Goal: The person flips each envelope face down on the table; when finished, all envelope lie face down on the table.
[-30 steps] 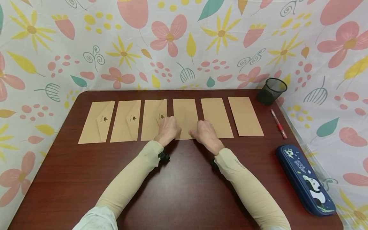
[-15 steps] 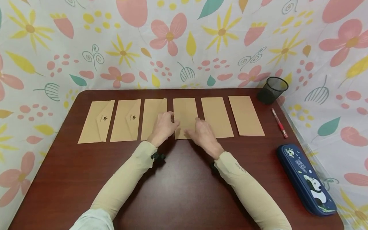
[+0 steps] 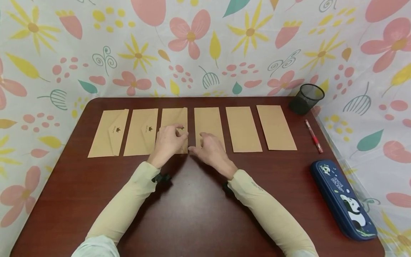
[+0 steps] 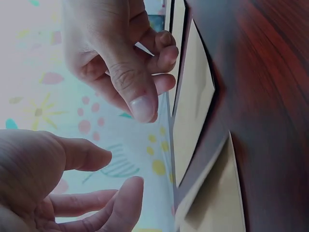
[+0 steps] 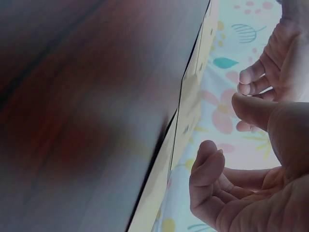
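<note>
Head view: Six flat, rectangular envelopes [image 3: 277,127] of matte tan paper are being displayed in a row on a glossy reddish-brown table [image 3: 199,214]. Triangular flaps printed with small crowns are being presented on the three at left; smooth, plain faces are being presented on the other three. The third envelope [image 3: 172,117] from the left is being partly covered by the left hand [image 3: 168,141], whose fingers are being kept bent. The lower part of the fourth envelope [image 3: 207,119] is being overlapped by the right hand [image 3: 210,150], its thumb being directed toward the third. Both forearms are being angled inward in cream sleeves [image 3: 122,201]. A black mesh cup [image 3: 306,99], a red pen [image 3: 313,136] and a padded blue case [image 3: 343,200] are being seated at the right.

Left wrist view: An open gap is being shown between the left thumb and forefinger; nothing is being gripped. A creased flap edge, which appears raised, is being revealed on the nearest envelope, a detail being concealed overhead.

Right wrist view: The right fingers are being curved loosely, released, with nothing being grasped. The thin, low profile of the envelopes is being exposed edge-on.
</note>
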The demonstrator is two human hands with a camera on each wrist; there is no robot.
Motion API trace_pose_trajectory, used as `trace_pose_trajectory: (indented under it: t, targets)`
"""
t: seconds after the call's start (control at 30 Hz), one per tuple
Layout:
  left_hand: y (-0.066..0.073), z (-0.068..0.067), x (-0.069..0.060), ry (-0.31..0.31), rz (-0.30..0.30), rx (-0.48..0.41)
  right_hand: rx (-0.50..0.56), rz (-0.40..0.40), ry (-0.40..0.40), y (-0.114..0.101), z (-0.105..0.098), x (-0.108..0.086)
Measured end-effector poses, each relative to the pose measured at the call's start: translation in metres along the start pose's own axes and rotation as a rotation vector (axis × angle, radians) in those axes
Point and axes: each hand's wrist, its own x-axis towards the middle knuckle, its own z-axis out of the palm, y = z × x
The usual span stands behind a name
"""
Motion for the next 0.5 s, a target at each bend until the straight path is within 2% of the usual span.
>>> trace_pose_trajectory:
  t: [0.17, 0.43, 0.5]
  targets:
    - [-0.017, -0.010, -0.003, 0.054, 0.000, 0.022, -0.023, -0.032, -0.009, -0.011, 0.011, 0.007]
    - [-0.036, -0.020, -0.008, 0.063, -0.033, 0.037, -0.063, -0.032, -0.055, -0.023, 0.028, 0.024]
    - [-0.040, -0.020, -0.009, 0.063, -0.035, 0.041, -0.064, -0.038, -0.058, -0.015, 0.043, 0.035]
